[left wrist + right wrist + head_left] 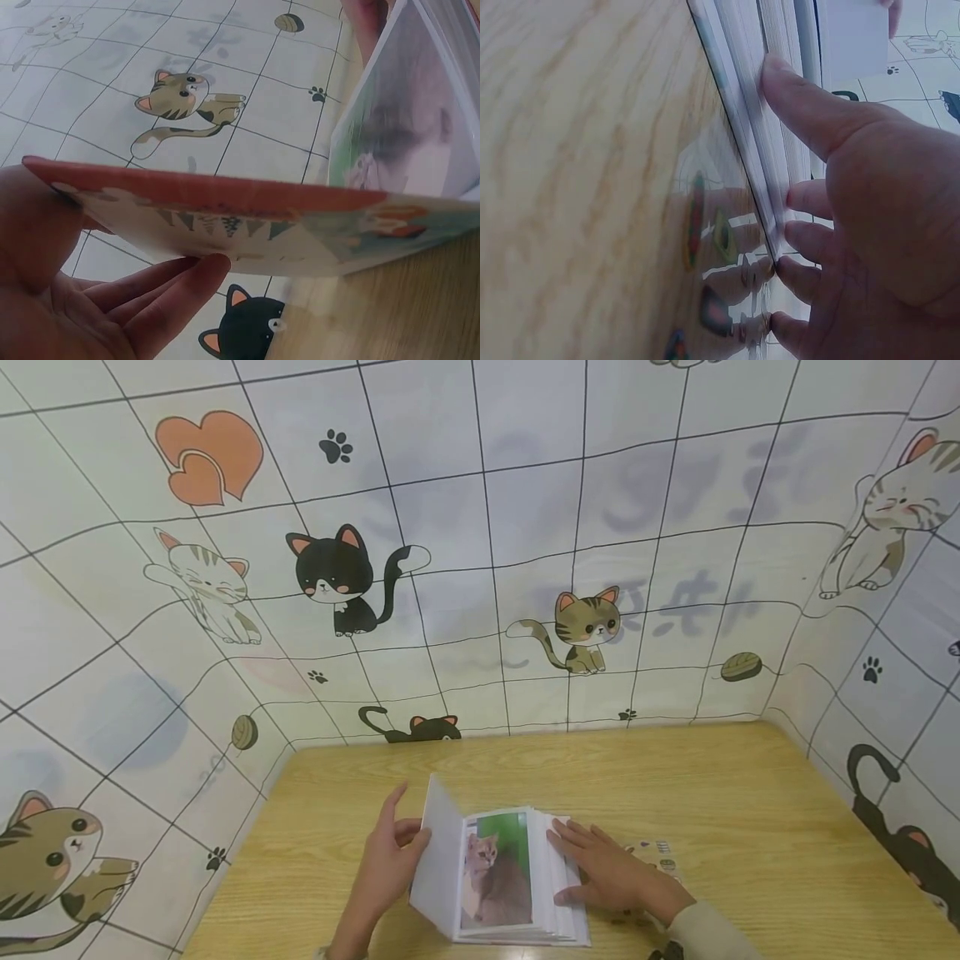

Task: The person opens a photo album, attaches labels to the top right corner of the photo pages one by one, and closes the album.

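A small photo album (495,872) lies open on the table, its page showing a picture of a cat against green. My left hand (388,858) pinches the raised front cover (437,860) at its outer edge. In the left wrist view, the cover's outside (240,217) has a red border and coloured print, with the left fingers (172,300) beneath it. My right hand (611,868) rests on the right side of the album, fingers extended over the stacked pages. In the right wrist view, the right thumb (795,90) touches the page edges (742,82).
A clear sheet with small coloured pictures (663,858) lies on the wooden table (735,802), partly under my right forearm. Cat-patterned cloth (480,568) surrounds the table at the back and sides. A small dark object (666,951) shows at the bottom edge.
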The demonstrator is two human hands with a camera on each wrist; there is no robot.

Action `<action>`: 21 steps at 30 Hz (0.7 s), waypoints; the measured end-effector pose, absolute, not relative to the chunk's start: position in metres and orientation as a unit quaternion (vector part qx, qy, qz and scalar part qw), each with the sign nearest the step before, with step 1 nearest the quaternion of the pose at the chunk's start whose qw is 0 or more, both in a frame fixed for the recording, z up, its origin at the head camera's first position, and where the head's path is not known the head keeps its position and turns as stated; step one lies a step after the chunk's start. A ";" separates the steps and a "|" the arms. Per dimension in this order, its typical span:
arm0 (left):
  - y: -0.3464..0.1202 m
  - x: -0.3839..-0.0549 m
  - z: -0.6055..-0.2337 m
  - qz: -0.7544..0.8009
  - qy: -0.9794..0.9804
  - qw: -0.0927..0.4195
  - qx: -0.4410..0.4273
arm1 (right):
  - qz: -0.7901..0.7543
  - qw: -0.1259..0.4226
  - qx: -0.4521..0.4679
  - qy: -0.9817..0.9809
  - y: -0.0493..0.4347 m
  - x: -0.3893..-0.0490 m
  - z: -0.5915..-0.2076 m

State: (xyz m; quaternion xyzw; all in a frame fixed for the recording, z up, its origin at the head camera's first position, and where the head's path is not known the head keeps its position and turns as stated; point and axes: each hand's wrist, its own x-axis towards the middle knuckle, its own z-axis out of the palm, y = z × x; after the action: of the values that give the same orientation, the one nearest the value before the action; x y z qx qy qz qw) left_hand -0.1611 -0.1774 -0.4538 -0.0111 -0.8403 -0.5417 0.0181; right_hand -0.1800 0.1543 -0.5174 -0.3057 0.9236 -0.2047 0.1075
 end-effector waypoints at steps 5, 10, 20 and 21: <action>-0.189 -0.161 -0.458 -0.547 -0.837 0.017 0.001 | -0.207 0.111 -0.308 0.922 0.155 -0.180 -0.519; -0.199 -0.161 -0.462 -0.557 -0.830 0.015 0.018 | -0.205 0.112 -0.306 0.923 0.155 -0.181 -0.520; -0.212 -0.164 -0.468 -0.550 -0.834 0.006 0.038 | -0.206 0.111 -0.305 0.923 0.155 -0.180 -0.518; -0.213 -0.164 -0.469 -0.549 -0.835 0.007 0.040 | -0.206 0.111 -0.306 0.923 0.155 -0.180 -0.518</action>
State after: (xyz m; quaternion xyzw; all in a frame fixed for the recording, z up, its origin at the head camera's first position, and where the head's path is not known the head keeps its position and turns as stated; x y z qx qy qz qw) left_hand -0.1639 -0.2126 -0.4689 0.0405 -0.8350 -0.5487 0.0066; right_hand -0.1798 0.1554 -0.5182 -0.3059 0.9229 -0.2056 0.1108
